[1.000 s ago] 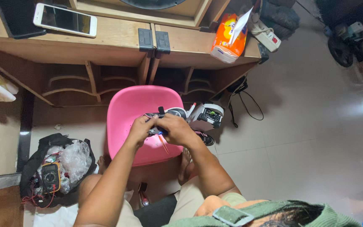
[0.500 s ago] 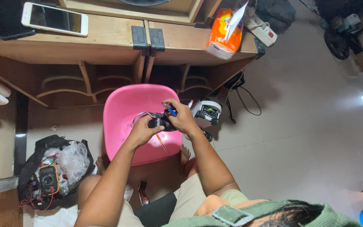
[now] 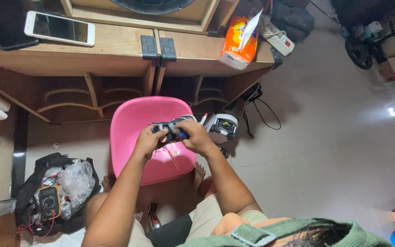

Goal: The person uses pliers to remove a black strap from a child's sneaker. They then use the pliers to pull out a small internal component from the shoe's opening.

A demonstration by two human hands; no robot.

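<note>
Orange tissue pack (image 3: 238, 42) on wooden desk (image 3: 115, 50)

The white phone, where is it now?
In the head view, the white phone lies at top left on the wooden desk, far above both hands.

Stool (image 3: 138, 123): frame centre, below the desk (image 3: 115, 55). Device (image 3: 170, 128): over the stool, held between left hand (image 3: 148, 142) and right hand (image 3: 196, 137). Phone (image 3: 59, 28): on the desk, upper left. Tissue pack (image 3: 238, 43): on the desk, upper centre-right; power strip (image 3: 277, 35) just right of it. Bag (image 3: 56, 192) with multimeter (image 3: 50, 201): on the floor, lower left.
</note>
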